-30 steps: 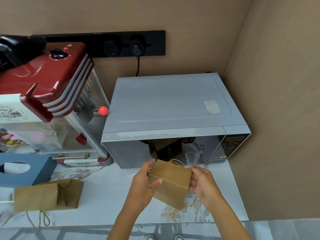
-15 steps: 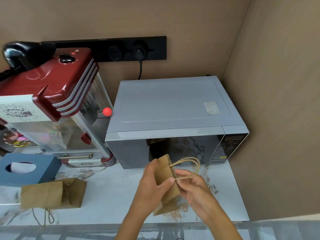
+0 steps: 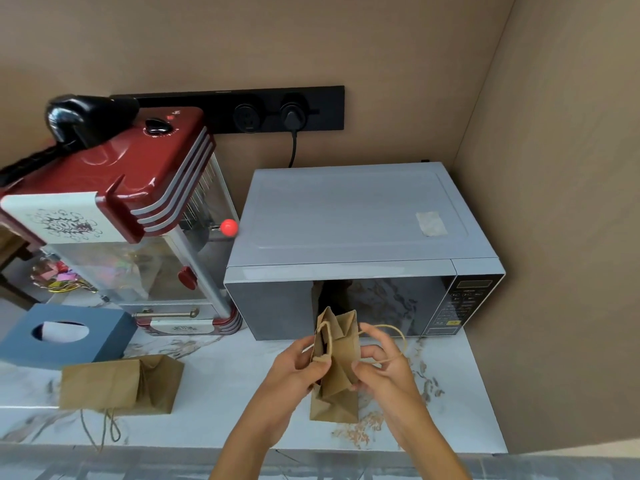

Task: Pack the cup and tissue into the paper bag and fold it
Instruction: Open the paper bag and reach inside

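Since half a second ago the paper bag (image 3: 337,372) has turned more upright and its mouth has begun to spread; the right hand's string handle now loops wider to the right. Both hands work just in front of the microwover edge of the table (image 3: 221,386), near its front.

Left hand (image 3: 298,370) has its grip clamped on the bag's left side, thumb near the left string handle (image 3: 323,341). Right hand (image 3: 382,368) has its grip clamped on the bag's right side, with the other string handle (image 3: 393,341) draped over its fingers. Bag stands on its base on the table, top edge pointing up toward the microwave door, slightly opened. Whether anything is inside cannot be told.

Left of the hands, well apart, a second paper bag (image 3: 121,382) lies flat on the table, its strings hanging over the front edge. Just behind it sits a blue tissue box (image 3: 69,334) with white tissue showing in the oval slot. No cup can be made out.

Behind the held bag stands a grey microwave (image 3: 353,230), door shut. Left of it, a red popcorn machine (image 3: 114,188) with a red knob. On the wall behind, a black socket strip (image 3: 242,110) with one plug in it.
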`<action>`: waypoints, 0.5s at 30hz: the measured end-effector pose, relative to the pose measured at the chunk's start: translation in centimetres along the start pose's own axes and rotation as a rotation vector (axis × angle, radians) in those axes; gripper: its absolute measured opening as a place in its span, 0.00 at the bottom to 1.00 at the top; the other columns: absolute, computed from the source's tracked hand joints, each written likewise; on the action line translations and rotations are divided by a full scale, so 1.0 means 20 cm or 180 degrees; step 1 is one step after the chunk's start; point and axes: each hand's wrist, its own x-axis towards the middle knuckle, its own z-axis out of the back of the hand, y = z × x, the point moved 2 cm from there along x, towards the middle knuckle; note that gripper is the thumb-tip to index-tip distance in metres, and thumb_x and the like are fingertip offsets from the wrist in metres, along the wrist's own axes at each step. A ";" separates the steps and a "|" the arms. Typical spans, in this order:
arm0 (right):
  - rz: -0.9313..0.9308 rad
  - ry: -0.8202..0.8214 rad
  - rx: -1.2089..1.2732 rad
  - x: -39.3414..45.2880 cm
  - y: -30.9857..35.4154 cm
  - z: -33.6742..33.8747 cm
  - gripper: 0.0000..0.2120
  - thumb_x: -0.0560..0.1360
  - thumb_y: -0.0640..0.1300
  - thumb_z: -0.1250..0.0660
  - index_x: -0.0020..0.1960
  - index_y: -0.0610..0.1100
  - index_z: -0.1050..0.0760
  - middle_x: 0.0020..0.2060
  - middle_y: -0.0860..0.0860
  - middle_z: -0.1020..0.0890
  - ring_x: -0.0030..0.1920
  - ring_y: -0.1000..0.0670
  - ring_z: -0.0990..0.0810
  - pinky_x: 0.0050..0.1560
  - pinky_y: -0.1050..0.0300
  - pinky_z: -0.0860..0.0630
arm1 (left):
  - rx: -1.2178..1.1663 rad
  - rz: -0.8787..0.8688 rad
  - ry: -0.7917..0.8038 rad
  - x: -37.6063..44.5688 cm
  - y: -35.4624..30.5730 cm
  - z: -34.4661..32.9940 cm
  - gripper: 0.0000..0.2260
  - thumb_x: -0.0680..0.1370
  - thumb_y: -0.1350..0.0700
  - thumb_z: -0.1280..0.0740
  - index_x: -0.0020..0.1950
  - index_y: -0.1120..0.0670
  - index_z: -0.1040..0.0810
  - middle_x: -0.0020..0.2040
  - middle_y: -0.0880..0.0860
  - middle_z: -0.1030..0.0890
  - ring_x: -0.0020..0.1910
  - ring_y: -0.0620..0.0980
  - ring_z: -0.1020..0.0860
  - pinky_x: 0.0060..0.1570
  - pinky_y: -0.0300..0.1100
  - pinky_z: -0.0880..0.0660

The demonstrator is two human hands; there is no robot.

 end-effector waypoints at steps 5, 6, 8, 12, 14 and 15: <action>0.0199 0.0009 -0.0758 -0.01 0.06 -0.03 0.31 0.72 0.29 0.38 0.62 0.62 0.32 0.36 0.40 0.26 0.28 0.49 0.20 0.33 0.55 0.18 | 0.0466 0.0290 -0.0282 -0.01 -0.04 0.04 0.10 0.79 0.50 0.35 0.52 0.54 0.18 0.48 0.54 0.14 0.49 0.51 0.16 0.51 0.49 0.18; 0.0199 -0.0046 -0.0933 -0.02 0.08 -0.02 0.31 0.70 0.29 0.39 0.60 0.62 0.32 0.35 0.43 0.28 0.27 0.51 0.23 0.32 0.57 0.19 | 0.0650 0.0308 -0.0430 -0.01 -0.04 0.06 0.12 0.80 0.53 0.37 0.47 0.59 0.19 0.44 0.56 0.14 0.45 0.52 0.16 0.51 0.51 0.18; 0.0246 -0.0100 -0.1485 -0.05 0.11 0.01 0.29 0.68 0.31 0.41 0.57 0.62 0.30 0.34 0.48 0.31 0.27 0.54 0.30 0.31 0.57 0.25 | 0.1245 0.0283 -0.0735 0.01 -0.06 0.11 0.13 0.78 0.57 0.40 0.40 0.64 0.23 0.40 0.63 0.19 0.41 0.57 0.18 0.50 0.53 0.19; 0.0628 0.0041 -0.2911 -0.12 0.18 0.02 0.28 0.67 0.37 0.39 0.57 0.66 0.31 0.62 0.58 0.37 0.54 0.60 0.31 0.54 0.58 0.27 | 0.1977 0.0160 -0.0974 0.03 -0.15 0.14 0.13 0.77 0.55 0.40 0.36 0.62 0.28 0.39 0.65 0.19 0.40 0.62 0.16 0.46 0.58 0.18; 0.0934 0.0306 -0.3845 -0.14 0.21 0.00 0.28 0.66 0.41 0.41 0.62 0.62 0.31 0.71 0.63 0.51 0.69 0.57 0.47 0.70 0.52 0.42 | 0.2263 0.0083 -0.1041 0.04 -0.19 0.11 0.15 0.78 0.53 0.40 0.34 0.58 0.32 0.35 0.61 0.24 0.39 0.64 0.17 0.44 0.56 0.18; 0.1005 0.0459 -0.4275 -0.14 0.22 -0.02 0.29 0.66 0.43 0.42 0.65 0.60 0.32 0.73 0.61 0.52 0.72 0.54 0.52 0.73 0.48 0.49 | 0.2443 0.0029 -0.1115 0.05 -0.21 0.10 0.15 0.79 0.52 0.40 0.34 0.57 0.31 0.35 0.59 0.24 0.39 0.64 0.17 0.44 0.54 0.19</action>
